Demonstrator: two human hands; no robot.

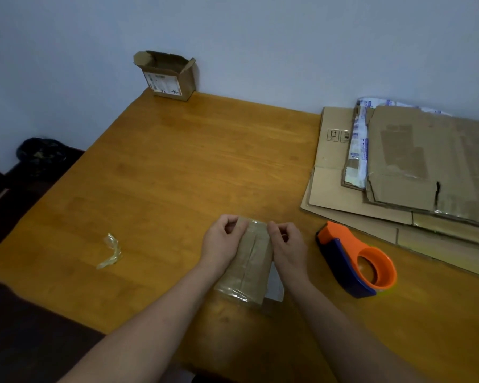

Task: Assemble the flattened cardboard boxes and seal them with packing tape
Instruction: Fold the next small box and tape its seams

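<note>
small box (250, 261) lies lengthwise away from me; left hand (221, 240) and right hand (288, 246) flank its far end, fingers (233, 221) curled onto that edge; tape dispenser (354, 262) nearer my right.

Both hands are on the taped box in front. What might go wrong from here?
1. The tape on the small box looks wrinkled at its near end, so the seam may not seal flat while the left hand and right hand grip the far end.
2. The tape dispenser lies close beside the right forearm; a sweep may knock it.
</note>
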